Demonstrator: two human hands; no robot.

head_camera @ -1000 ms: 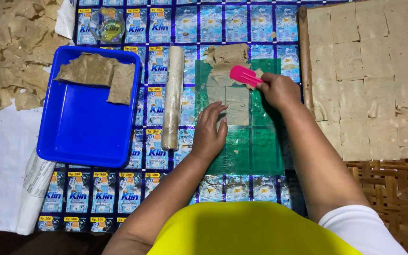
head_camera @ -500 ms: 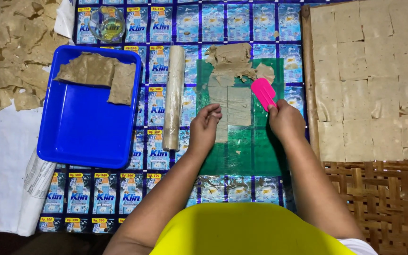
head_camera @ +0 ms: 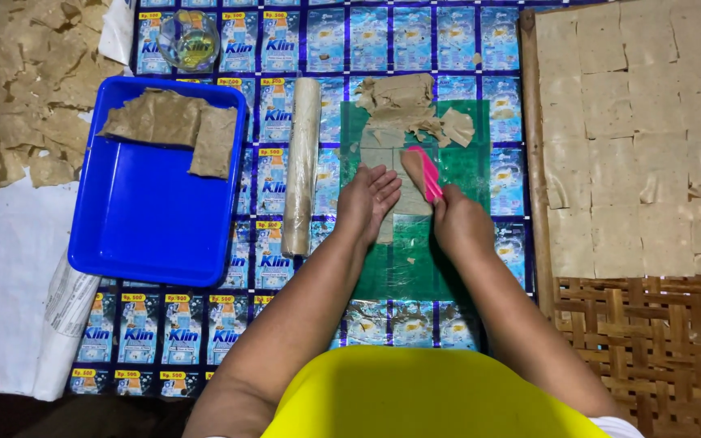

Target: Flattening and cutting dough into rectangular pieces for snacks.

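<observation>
Here, notes from the head view.

Right hand: right hand (head_camera: 460, 227) is closed around the handle of a pink scraper (head_camera: 427, 172), blade pointing up and away over the green sheet (head_camera: 468, 166).
Left hand: left hand (head_camera: 369, 199) lies flat and open, gripping nothing, fingers spread on a thin tan dough sheet (head_camera: 383, 156) near the green sheet's left edge.
Dough: cut squares sit under and between the hands; torn scraps (head_camera: 411, 105) pile at the green sheet's far edge.
Around: rolling pin (head_camera: 302, 166) lies just left of the green sheet; blue tray (head_camera: 152, 211) with a few tan pieces sits further left; board of laid-out squares (head_camera: 634, 138) along the mat's right edge.
Doing it well, as I judge: keep the flat palm steadying the dough, slide the blade low under one edge, lift slowly so the thin piece does not tear.
</observation>
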